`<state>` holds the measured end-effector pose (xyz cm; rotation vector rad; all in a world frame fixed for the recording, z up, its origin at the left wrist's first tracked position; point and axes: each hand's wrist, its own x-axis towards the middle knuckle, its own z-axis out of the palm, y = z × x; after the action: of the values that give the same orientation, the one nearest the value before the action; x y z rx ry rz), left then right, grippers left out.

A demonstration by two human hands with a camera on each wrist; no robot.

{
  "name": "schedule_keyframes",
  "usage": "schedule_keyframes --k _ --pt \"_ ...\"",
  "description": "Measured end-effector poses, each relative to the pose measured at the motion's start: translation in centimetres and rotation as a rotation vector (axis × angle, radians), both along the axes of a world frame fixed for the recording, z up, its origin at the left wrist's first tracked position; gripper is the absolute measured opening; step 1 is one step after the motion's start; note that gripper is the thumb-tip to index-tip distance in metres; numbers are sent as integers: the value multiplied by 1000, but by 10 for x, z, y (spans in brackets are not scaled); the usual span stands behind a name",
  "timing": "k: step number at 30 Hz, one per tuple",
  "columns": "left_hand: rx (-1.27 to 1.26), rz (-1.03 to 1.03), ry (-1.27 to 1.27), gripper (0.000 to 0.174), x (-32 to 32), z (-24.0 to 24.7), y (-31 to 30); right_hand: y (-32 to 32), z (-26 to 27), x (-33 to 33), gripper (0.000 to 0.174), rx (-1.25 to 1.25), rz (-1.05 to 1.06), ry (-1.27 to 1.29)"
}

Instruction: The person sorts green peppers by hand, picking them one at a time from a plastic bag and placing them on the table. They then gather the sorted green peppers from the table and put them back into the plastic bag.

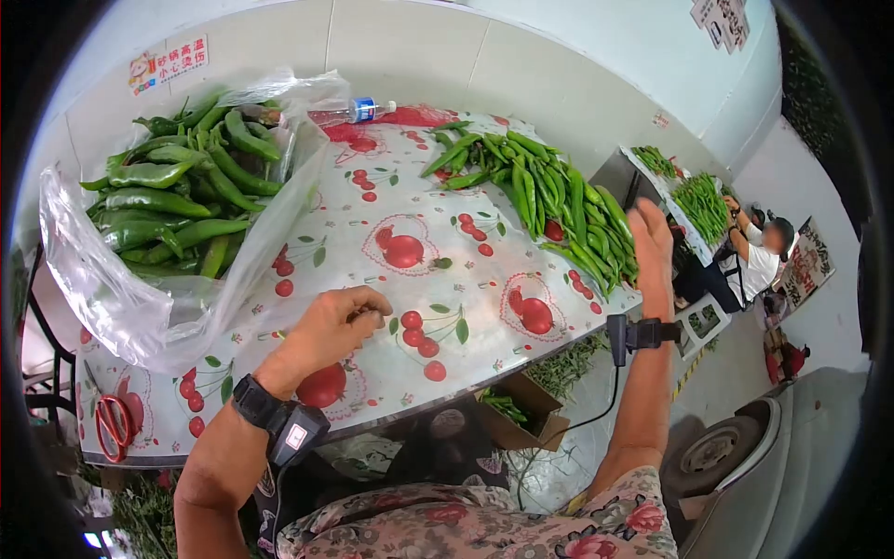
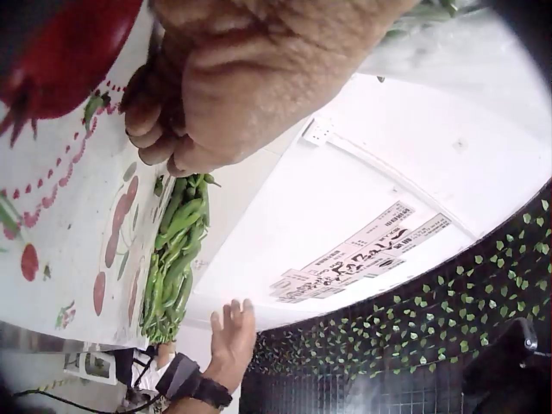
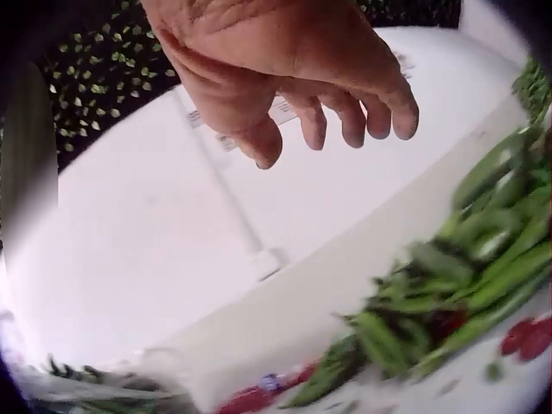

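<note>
My left hand [image 1: 335, 331] is over the front of the patterned tablecloth [image 1: 410, 363], its fingers loosely curled. Seen in the left wrist view, the same hand [image 2: 250, 95] shows bent fingers with no object between them. My right hand [image 1: 652, 244] is raised at the right end of a pile of long green chili peppers [image 1: 559, 200]. The right wrist view shows that hand [image 3: 293, 69] with its fingers apart and relaxed, holding nothing, above the peppers [image 3: 466, 276]. A clear plastic bag [image 1: 186, 307] full of larger green peppers [image 1: 172, 200] stands at the table's left.
Red-handled scissors [image 1: 114, 429] lie at the left front corner. A plastic bottle [image 1: 368, 110] and red netting [image 1: 410, 115] are by the back wall. Below the table's front edge sits a cardboard box [image 1: 526, 410]. Further right, a person [image 1: 759, 252] works at another pepper-covered table.
</note>
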<state>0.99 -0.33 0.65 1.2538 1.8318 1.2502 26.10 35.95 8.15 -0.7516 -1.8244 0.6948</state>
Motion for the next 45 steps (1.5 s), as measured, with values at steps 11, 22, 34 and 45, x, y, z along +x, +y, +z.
schedule_keyframes --k 11,22,34,45 --pt "30 10 45 18 3 -1 2 31 -77 45 56 79 -225 -367" --pt "63 -12 97 17 3 1 0 -4 -73 14 44 317 -392 -694" --pt "64 -6 108 18 2 -2 1 7 -76 9 75 278 -303 -754" --pt "62 -18 154 19 0 -4 1 -12 -79 -17 76 102 -309 -842"
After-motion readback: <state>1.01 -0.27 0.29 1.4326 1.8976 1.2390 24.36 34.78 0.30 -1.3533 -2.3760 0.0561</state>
